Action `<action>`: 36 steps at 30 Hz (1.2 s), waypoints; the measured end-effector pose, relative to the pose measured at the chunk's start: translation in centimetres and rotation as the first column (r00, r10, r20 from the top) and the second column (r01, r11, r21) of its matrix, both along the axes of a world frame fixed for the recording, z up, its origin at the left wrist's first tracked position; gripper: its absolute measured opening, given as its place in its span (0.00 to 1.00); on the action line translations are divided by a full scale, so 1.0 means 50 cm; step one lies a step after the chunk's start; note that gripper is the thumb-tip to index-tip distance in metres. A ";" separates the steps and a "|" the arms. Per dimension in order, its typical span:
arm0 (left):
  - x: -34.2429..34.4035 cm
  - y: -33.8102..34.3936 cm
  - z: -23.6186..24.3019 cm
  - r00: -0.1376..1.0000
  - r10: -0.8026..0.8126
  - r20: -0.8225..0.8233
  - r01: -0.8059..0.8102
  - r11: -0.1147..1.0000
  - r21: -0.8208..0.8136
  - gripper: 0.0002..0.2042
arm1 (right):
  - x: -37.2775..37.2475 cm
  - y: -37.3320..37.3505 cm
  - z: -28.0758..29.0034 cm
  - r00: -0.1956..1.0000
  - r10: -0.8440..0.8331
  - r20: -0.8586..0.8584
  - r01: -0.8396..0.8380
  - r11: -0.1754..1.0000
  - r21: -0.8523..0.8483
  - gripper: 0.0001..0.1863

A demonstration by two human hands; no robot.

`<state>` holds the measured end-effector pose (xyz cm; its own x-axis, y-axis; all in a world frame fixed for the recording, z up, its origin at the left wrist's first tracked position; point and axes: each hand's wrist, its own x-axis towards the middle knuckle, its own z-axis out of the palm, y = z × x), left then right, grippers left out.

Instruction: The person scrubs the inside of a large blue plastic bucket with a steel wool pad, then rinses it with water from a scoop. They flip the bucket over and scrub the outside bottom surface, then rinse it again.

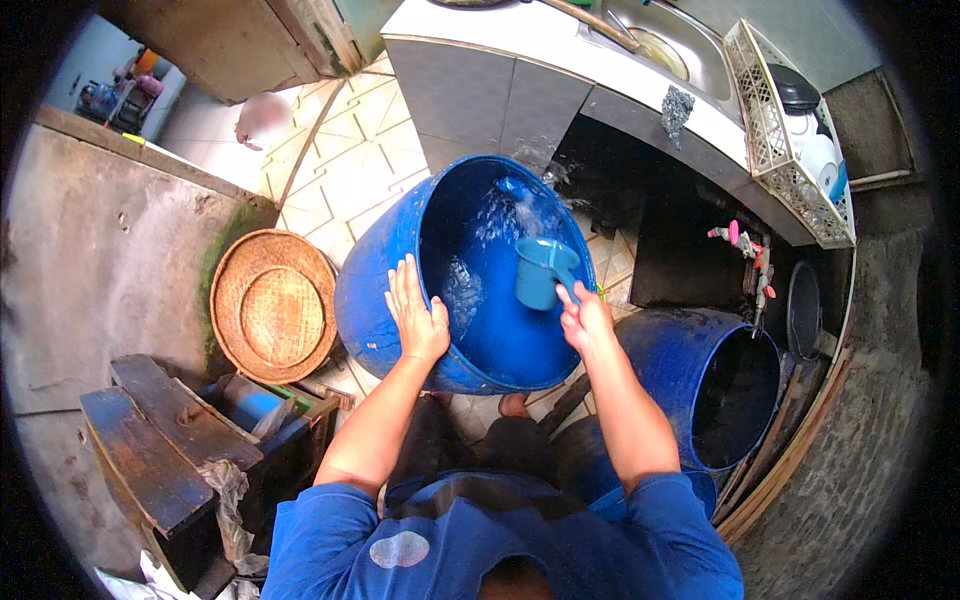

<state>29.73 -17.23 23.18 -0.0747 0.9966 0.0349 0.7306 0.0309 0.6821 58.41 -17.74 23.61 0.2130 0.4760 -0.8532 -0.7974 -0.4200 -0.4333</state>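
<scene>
A large blue barrel (372, 290) is tilted in front of me, its wide mouth facing up toward me, with water inside. My left hand (420, 315) lies on the barrel's rim at the left, fingers stretched out. In my right hand (585, 320) is the handle of a teal plastic dipper (540, 275), held inside the mouth over the barrel's right half. Whether the dipper contains water I cannot tell.
Woven trays (240, 300) stand at left above dark wooden boards (160, 440). A second blue barrel (650, 360) lies at lower right beside planks. Ahead are a counter (450, 95) with a sink (690, 35), a dish rack (760, 130) and taps (740, 240). A doorway opens at upper left.
</scene>
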 end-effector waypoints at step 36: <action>0.038 -0.008 -0.002 0.999 -0.007 -0.052 0.009 0.999 0.042 0.42 | 0.199 -0.210 0.187 -0.340 0.420 0.841 -0.590 0.602 -0.539 0.12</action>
